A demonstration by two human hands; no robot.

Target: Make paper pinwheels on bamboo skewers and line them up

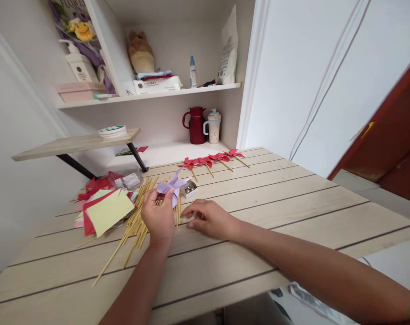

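My left hand (159, 216) holds a folded purple paper pinwheel (173, 185) up over the wooden table (279, 198). My right hand (210, 219) rests low on the table just right of it, fingertips down near a few wooden sticks (178, 210); whether it pinches one I cannot tell. A small open box of metal pins (189, 188) sits right behind the pinwheel. A spread of thin wooden sticks (133, 225) lies to the left of my left hand.
Several finished red pinwheels (210, 160) lie in a row at the table's back. Coloured paper sheets (106, 210) and a clear plastic box (127, 179) sit at the left. A red jug (195, 125) and a cup (213, 126) stand behind, under shelves.
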